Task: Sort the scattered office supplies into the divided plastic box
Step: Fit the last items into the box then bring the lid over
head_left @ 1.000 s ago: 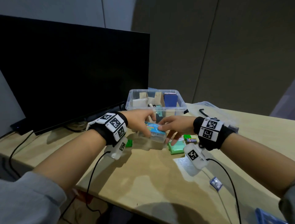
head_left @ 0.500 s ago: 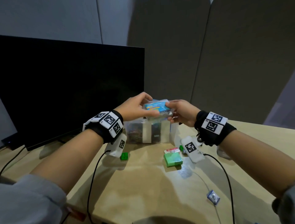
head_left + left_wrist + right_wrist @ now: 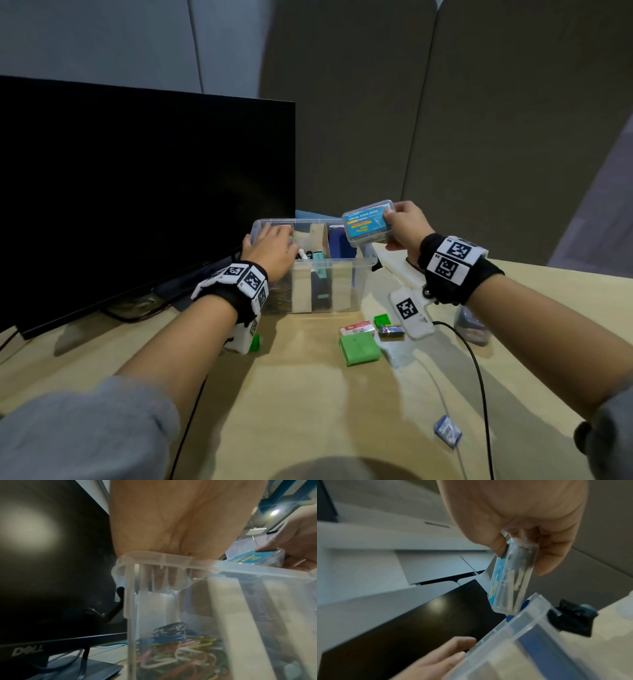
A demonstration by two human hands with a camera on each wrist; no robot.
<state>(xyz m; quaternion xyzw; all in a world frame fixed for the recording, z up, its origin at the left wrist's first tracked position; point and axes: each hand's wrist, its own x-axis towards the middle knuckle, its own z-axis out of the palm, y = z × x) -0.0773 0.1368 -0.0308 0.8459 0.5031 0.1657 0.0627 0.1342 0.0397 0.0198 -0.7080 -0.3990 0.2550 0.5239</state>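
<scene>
Left hand (image 3: 270, 248) fingers hooked downward; right hand (image 3: 406, 228) raised, pinching.

monitor (image 3: 137, 205) close left of divided box (image 3: 329, 274), small items (image 3: 359, 347) crowding desk before it

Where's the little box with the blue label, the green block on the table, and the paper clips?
floss box (image 3: 368, 224), head view, blue label
green block (image 3: 359, 347), head view, top face
paper clips (image 3: 180, 650), left wrist view, pile's middle

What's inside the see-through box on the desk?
The clear box holds colourful paper clips, upright pens and something dark blue. The left hand and dividers hide the rest.
</scene>
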